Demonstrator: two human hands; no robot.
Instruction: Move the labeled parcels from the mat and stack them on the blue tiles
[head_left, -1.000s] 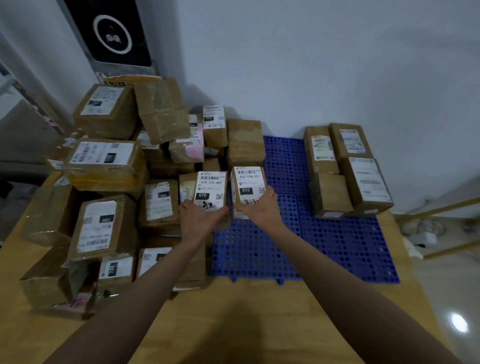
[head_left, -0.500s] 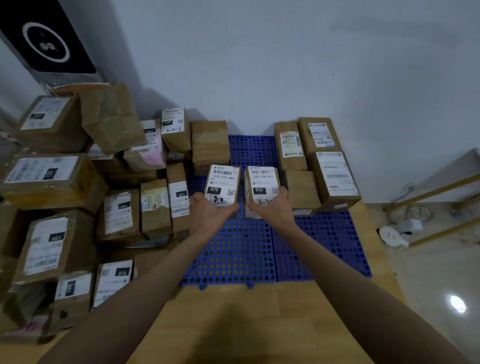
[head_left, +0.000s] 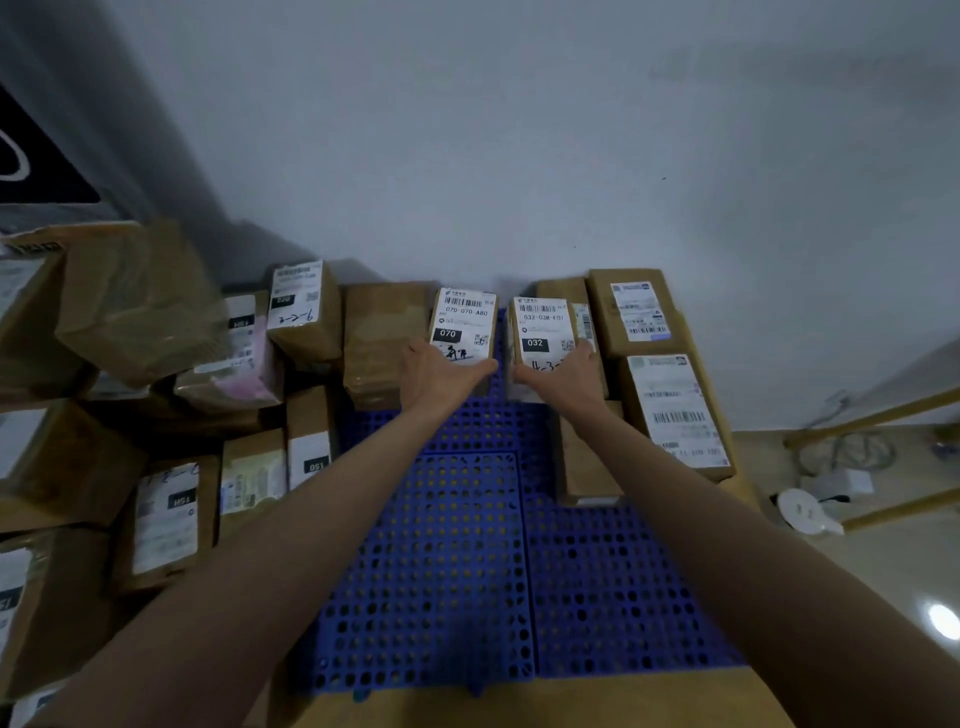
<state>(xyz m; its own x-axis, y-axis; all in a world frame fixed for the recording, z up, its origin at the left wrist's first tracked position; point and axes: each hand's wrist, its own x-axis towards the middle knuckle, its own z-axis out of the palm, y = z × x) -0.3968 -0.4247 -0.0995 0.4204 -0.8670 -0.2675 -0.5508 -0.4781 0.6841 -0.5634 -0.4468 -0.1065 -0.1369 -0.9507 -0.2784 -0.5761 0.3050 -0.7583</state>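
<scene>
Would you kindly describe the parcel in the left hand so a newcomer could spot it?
Find the blue perforated plastic tiles by the white wall. At their far edge the left hand grips a small brown cardboard parcel. Its white label reads 070; the neighbour's reads 032.

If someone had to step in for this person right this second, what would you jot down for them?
Left hand grips the parcel marked 070; right hand grips the parcel marked 032. Both are held side by side over the far end of the blue tiles, near the wall.
Done: a group of parcels already sits on the tiles at the right.
Left: set these two down, then fetch the pile of parcels at the left.
</scene>
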